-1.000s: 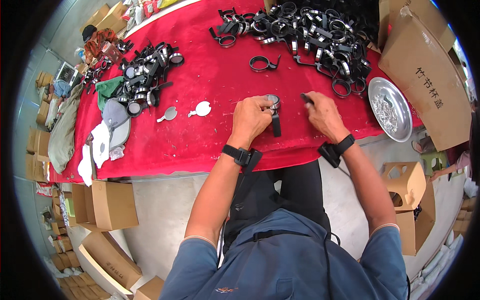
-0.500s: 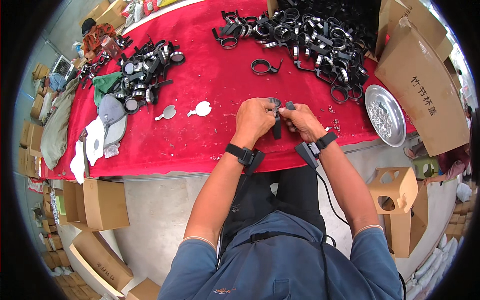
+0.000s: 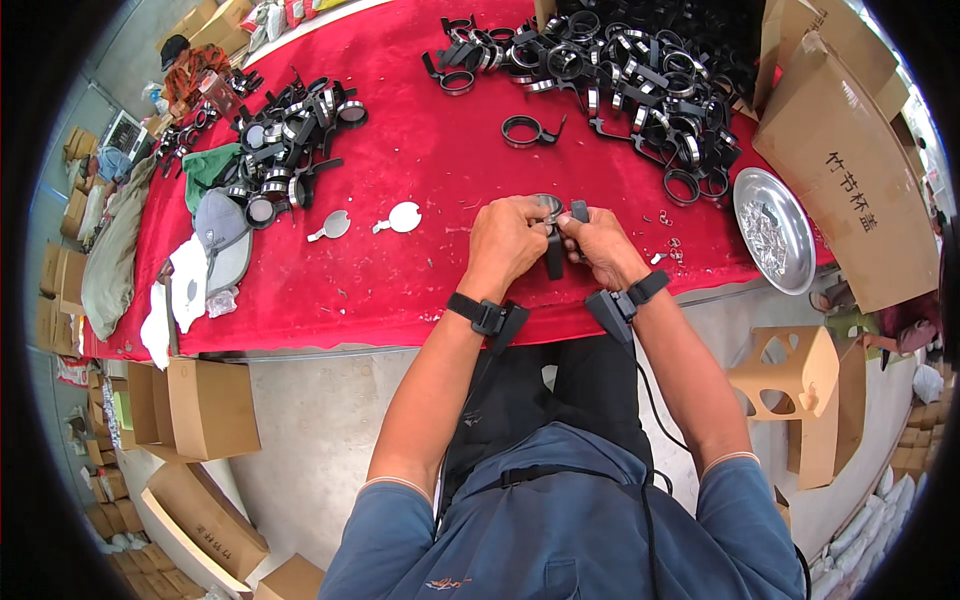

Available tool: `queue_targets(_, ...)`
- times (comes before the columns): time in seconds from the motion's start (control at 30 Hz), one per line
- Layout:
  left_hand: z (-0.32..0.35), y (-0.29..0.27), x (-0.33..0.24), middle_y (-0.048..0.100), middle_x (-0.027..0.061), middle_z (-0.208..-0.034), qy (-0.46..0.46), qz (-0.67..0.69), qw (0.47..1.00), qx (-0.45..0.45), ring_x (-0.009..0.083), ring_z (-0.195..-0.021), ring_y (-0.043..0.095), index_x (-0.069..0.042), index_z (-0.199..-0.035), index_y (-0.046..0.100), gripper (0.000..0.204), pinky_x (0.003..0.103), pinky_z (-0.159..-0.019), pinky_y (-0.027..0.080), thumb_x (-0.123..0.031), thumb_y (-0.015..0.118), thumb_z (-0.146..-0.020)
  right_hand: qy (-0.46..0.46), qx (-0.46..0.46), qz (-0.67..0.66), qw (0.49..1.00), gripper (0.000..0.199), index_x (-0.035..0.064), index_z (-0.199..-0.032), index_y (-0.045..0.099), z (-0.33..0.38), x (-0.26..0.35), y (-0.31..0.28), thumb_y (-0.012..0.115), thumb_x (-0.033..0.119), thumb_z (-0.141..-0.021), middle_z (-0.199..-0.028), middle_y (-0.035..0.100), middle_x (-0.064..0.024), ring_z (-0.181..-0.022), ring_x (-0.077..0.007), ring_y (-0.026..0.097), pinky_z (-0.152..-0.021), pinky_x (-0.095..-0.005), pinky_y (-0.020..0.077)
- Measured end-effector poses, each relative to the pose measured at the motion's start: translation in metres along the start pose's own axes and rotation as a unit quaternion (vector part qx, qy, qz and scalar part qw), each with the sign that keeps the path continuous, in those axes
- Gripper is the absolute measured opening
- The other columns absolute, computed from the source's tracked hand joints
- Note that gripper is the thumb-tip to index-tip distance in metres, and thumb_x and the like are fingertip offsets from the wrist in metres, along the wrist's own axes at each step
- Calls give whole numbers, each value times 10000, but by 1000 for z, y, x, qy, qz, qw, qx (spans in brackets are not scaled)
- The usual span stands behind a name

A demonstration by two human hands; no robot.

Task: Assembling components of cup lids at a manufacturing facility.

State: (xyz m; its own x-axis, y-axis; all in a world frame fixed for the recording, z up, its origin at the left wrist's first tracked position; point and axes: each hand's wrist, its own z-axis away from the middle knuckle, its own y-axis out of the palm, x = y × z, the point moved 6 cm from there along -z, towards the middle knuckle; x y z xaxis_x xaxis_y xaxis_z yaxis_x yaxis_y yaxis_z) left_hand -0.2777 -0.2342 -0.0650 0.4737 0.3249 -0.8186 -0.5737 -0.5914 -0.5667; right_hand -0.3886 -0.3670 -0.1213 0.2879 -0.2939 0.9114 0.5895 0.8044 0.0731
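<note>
Over the front part of the red-covered table, my left hand (image 3: 505,240) pinches a black ring-shaped lid part (image 3: 555,258) with a silvery round face. One of its black arms hangs down between my hands. My right hand (image 3: 600,243) is closed at the other side of the same part, thumb and fingers around a short dark upright piece (image 3: 579,211). Whether that piece is joined to the part is hidden by my fingers. To the left lie a pale round disc with a tab (image 3: 404,217) and a greyer tabbed disc (image 3: 335,225).
Black rings with arms form a big heap (image 3: 640,90) at the back right and a smaller heap (image 3: 285,150) at the left. A metal dish (image 3: 800,262) of small silvery pieces stands right, beside a cardboard box (image 3: 840,170). A grey cap (image 3: 222,235) lies left. Another person (image 3: 190,75) sits far left.
My hands stay almost in place on the black lid part, with slight finger and wrist shifts. At the far right, a cut-out cardboard piece beside another person's hand has tilted and shifted.
</note>
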Motion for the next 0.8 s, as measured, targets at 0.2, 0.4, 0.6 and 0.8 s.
queue_targets(0.2,-5,6,4,844,162,-1195,64,-51,996,-29,368,-1023,825,-48,-1152,871,286,412,-903,640,-136,797,-890,-231,-175,220,932,125,-16,-1004,773,9,3,0,722,97,-992,-937,798,-230,-842,-419,772,-787,-521,585)
queue_targets(0.4,-4,4,10,819,207,-1310,33,-25,999,-26,341,-1194,812,-15,-1237,851,332,390,-1050,621,-33,783,-913,-337,-151,325,871,207,-15,-1145,790,44,16,23,702,87,-988,-1062,724,-247,-1044,-447,714,-923,-523,575)
queue_targets(0.6,1,9,8,827,170,-1338,9,38,999,-4,293,-1210,806,-12,-1304,833,371,377,-1074,602,-33,775,-937,-301,-98,356,879,235,0,-1224,729,41,17,-2,622,180,-1118,-1059,747,-243,-1028,-489,718,-910,-572,557)
queue_targets(0.8,6,3,-8,767,204,-1448,62,13,997,37,308,-1211,780,40,-1358,779,536,390,-1110,574,-92,873,-847,-179,-86,413,889,407,-27,-1439,518,39,7,-34,570,253,-1148,-1110,729,-371,-1128,-559,698,-969,-608,538)
